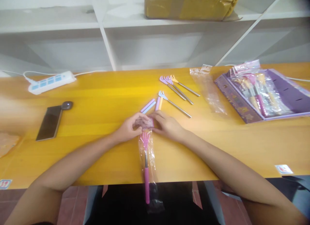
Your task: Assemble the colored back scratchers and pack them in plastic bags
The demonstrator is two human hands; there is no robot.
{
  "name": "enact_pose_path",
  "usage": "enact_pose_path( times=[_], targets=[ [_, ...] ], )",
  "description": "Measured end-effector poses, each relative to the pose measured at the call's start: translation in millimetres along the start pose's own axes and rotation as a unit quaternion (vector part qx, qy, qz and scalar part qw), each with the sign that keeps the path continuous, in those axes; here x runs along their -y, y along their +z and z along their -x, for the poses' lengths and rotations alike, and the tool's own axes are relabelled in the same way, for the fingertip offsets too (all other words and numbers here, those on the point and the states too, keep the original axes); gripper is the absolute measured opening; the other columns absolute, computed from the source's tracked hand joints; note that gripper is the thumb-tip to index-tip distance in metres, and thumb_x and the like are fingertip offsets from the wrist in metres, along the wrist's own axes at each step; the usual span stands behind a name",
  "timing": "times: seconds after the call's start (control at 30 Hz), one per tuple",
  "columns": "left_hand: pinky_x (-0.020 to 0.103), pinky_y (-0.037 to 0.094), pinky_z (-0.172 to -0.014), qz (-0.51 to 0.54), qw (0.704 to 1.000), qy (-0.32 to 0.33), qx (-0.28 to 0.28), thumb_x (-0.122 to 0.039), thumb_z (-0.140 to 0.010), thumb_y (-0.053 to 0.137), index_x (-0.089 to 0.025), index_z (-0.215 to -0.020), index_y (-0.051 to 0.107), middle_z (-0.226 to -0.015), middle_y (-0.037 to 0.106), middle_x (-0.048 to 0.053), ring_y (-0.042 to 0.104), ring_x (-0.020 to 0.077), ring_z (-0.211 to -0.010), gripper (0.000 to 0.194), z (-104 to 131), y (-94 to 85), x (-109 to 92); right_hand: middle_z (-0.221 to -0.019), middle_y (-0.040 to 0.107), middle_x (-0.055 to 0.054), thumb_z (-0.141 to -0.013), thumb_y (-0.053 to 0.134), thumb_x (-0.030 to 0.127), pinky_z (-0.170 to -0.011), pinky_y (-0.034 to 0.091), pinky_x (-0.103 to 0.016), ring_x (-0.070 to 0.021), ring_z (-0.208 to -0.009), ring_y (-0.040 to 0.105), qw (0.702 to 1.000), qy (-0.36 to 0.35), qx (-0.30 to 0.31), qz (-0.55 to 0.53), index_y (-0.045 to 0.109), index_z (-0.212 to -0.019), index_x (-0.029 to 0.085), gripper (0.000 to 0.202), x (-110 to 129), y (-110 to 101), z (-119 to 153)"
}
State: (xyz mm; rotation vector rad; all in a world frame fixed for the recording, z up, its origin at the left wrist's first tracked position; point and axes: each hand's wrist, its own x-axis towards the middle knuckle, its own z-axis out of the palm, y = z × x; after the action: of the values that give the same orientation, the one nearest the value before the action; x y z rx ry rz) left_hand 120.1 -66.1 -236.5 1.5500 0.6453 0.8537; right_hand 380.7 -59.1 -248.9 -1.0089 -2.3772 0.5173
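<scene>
A pink back scratcher lies inside a clear plastic bag, its handle hanging past the table's front edge. My left hand pinches the left side of the bag's top end, thumb near the pink claw. Across from it, my right hand has its fingers closed at the right side of the same end. Just beyond my fingers lie several coloured handle tubes, partly hidden. A light blue claw on a metal rod rests to their right, with more purple and orange claw rods behind it.
An empty clear bag lies right of the rods. Beside it, a purple box holds several bagged back scratchers. On the left are a phone, a small dark device and a power strip. A taped carton sits on the shelf.
</scene>
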Motion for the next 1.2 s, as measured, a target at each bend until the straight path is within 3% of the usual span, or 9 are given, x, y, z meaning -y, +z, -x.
enact_pose_path(
  times=[0.13,0.3,0.47,0.63,0.83,1.0,1.13,1.2],
  targets=[
    [0.028,0.059,-0.096,0.016,1.000,0.008,0.002,-0.001,-0.085,0.064,-0.022,-0.128,0.066,-0.117,0.072,0.006,0.072,0.0155,-0.105,0.048,0.8,-0.7,2.5,-0.137,0.064,-0.018,-0.106,0.067,0.046,-0.088,0.068,-0.049,-0.0323,-0.116,0.073,1.000,-0.001,0.001,0.024,0.058,-0.147,0.021,0.049,0.1,-1.7,2.1],
    [0.030,0.060,-0.102,0.037,0.999,0.001,0.039,0.001,-0.082,0.065,-0.024,-0.131,0.067,-0.129,0.071,0.008,0.073,0.0188,-0.118,0.055,2.4,-0.2,2.6,-0.133,0.062,-0.019,-0.108,0.064,0.046,-0.080,0.068,-0.048,-0.0295,-0.099,0.074,0.998,0.023,0.009,0.054,0.062,-0.143,0.018,0.045,4.7,-1.8,4.7],
    [0.032,0.060,-0.106,0.004,0.999,0.000,0.033,0.000,-0.083,0.066,-0.023,-0.131,0.070,-0.133,0.070,0.010,0.072,0.0202,-0.122,0.054,2.3,0.4,2.5,-0.132,0.063,-0.015,-0.101,0.073,0.037,-0.087,0.066,-0.045,-0.0286,-0.106,0.072,0.999,0.042,0.003,0.003,0.062,-0.136,0.021,0.041,5.3,-2.9,5.4],
    [0.036,0.058,-0.113,-0.004,1.000,0.007,0.027,-0.003,-0.084,0.066,-0.021,-0.129,0.072,-0.131,0.073,0.010,0.073,0.0214,-0.124,0.049,0.9,0.4,2.5,-0.141,0.059,-0.017,-0.101,0.074,0.039,-0.094,0.065,-0.047,-0.0304,-0.114,0.071,0.999,0.051,0.018,-0.007,0.059,-0.145,0.020,0.050,6.2,-4.2,5.7],
    [0.037,0.060,-0.110,0.023,0.999,-0.011,0.048,0.000,-0.081,0.064,-0.022,-0.129,0.072,-0.133,0.074,0.011,0.074,0.0220,-0.125,0.054,1.1,0.2,-1.1,-0.134,0.060,-0.014,-0.101,0.075,0.036,-0.101,0.061,-0.047,-0.0277,-0.117,0.067,0.996,0.034,0.025,-0.074,0.064,-0.135,0.021,0.039,2.3,-9.2,4.5],
    [0.036,0.061,-0.105,0.028,0.999,-0.015,0.041,0.000,-0.079,0.063,-0.022,-0.127,0.073,-0.128,0.076,0.009,0.075,0.0210,-0.119,0.054,0.7,-0.7,-2.8,-0.116,0.064,-0.008,-0.091,0.083,0.029,-0.083,0.056,-0.034,-0.0181,-0.092,0.064,0.987,0.053,0.040,-0.148,0.063,-0.108,0.020,0.028,1.7,-12.6,3.0],
    [0.038,0.060,-0.106,0.023,0.999,-0.014,0.024,-0.004,-0.078,0.065,-0.022,-0.126,0.074,-0.126,0.075,0.009,0.074,0.0217,-0.116,0.051,0.1,-1.6,-4.9,-0.097,0.064,-0.001,-0.079,0.094,0.033,-0.068,0.045,-0.027,-0.0146,-0.078,0.056,0.973,0.131,0.040,-0.187,0.061,-0.111,0.020,0.048,4.2,-10.3,4.0],
    [0.038,0.060,-0.104,0.029,0.999,-0.015,0.024,-0.007,-0.080,0.066,-0.021,-0.126,0.074,-0.125,0.074,0.009,0.074,0.0223,-0.114,0.049,-0.2,-1.9,-5.3,-0.090,0.062,0.001,-0.078,0.095,0.035,-0.064,0.042,-0.026,-0.0131,-0.073,0.053,0.965,0.136,0.036,-0.219,0.063,-0.110,0.020,0.048,4.1,-10.5,4.1]
  ],
)
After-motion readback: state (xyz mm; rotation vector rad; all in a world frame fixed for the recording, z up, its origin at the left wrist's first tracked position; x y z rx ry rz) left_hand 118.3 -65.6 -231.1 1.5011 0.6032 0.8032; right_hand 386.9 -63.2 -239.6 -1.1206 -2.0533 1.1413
